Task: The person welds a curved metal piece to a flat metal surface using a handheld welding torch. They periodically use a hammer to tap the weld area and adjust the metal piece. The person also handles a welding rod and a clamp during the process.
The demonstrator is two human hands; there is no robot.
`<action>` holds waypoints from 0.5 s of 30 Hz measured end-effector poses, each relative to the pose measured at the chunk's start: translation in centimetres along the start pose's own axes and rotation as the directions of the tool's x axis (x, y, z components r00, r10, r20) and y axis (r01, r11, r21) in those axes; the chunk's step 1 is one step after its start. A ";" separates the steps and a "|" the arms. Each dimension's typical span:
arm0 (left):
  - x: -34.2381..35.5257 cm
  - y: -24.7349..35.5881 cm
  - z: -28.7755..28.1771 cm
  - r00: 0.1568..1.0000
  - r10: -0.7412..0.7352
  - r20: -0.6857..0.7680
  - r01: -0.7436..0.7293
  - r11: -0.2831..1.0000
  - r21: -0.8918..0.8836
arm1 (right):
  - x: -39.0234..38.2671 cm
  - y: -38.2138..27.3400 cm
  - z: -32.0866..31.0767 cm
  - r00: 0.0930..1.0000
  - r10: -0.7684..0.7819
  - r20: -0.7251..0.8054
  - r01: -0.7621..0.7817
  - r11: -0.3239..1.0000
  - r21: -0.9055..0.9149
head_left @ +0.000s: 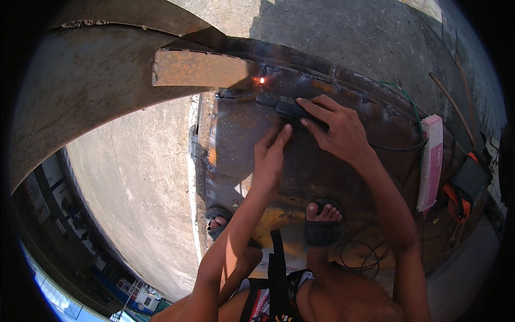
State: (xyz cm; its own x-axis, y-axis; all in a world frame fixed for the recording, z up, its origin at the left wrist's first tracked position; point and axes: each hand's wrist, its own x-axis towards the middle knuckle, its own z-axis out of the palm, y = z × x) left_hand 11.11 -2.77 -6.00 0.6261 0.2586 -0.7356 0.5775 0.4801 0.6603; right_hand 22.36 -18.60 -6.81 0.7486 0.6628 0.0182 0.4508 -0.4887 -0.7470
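Observation:
In my right hand (338, 126) is a black welding electrode holder (290, 109), with the fingers and thumb closed round its handle. My left hand (271, 161) is just below it, thumb up and fingers bent against the holder's near side; shadow partly hides those fingertips. Beyond the holder's tip, a small orange-red spot (262, 80) glows at the end of a rusty steel strip (201, 68). The strip meets a dark steel plate (236, 139) under my hands. A black cable (397, 148) runs off to the right from the holder.
A long pink-and-white box (431, 163) lies at the right beside a black-and-orange object (464, 185). Loose black cable (365, 255) coils near my sandalled foot (323, 214). A large curved steel piece (80, 80) rises at the left. Thin rods (453, 102) lie at the far right.

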 end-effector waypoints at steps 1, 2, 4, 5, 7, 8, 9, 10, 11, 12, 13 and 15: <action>0.0 0.0 -0.1 1.000 0.001 0.002 -0.001 1.000 0.006 | 0.0 0.0 0.1 1.000 -0.002 -0.005 0.002 1.000 -0.001; 0.1 0.1 -0.1 1.000 0.000 0.007 0.000 1.000 0.012 | 0.0 0.1 0.2 1.000 -0.003 -0.010 0.003 1.000 -0.004; 0.1 0.1 -0.2 1.000 -0.002 0.016 0.001 1.000 0.023 | 0.0 0.2 0.3 1.000 0.006 -0.008 -0.006 1.000 -0.006; 0.2 0.0 -0.2 1.000 0.002 0.014 -0.003 1.000 0.020 | 0.0 0.2 0.3 1.000 0.010 -0.007 -0.010 1.000 -0.006; 0.3 -0.1 -0.3 1.000 0.010 0.010 -0.010 1.000 0.013 | 0.1 0.1 0.3 1.000 0.019 -0.001 -0.019 1.000 -0.004; 0.3 0.0 -0.2 1.000 0.008 0.007 -0.008 1.000 0.013 | 0.1 0.1 0.2 1.000 0.025 0.002 -0.025 1.000 -0.004; 0.3 0.0 -0.1 1.000 0.005 0.003 -0.006 1.000 0.012 | 0.1 0.1 0.3 1.000 0.024 -0.002 -0.024 1.000 -0.004; 0.3 0.0 -0.1 1.000 0.003 0.000 -0.003 1.000 0.011 | 0.1 0.2 0.3 1.000 0.022 -0.006 -0.022 1.000 -0.004; 0.3 0.0 -0.1 1.000 0.001 -0.001 -0.001 1.000 0.016 | 0.1 0.2 0.3 1.000 0.020 -0.010 -0.020 1.000 -0.004; 0.3 0.1 -0.2 1.000 -0.001 -0.002 0.001 1.000 0.021 | 0.1 0.2 0.4 1.000 0.022 -0.007 -0.022 1.000 -0.001; 0.3 0.1 -0.2 1.000 -0.003 -0.002 0.003 1.000 0.026 | 0.1 0.2 0.4 1.000 0.025 -0.005 -0.025 1.000 0.001; 0.3 0.2 -0.1 1.000 0.006 -0.001 -0.006 1.000 0.020 | 0.1 0.3 0.4 1.000 0.029 -0.003 -0.029 1.000 0.002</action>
State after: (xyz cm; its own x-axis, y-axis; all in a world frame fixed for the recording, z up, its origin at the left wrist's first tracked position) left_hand 11.33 -2.56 -6.09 0.6290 0.2626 -0.7317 0.5840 0.4617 0.6677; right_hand 22.37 -18.43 -7.27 0.7629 0.6465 -0.0018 0.4278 -0.5069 -0.7483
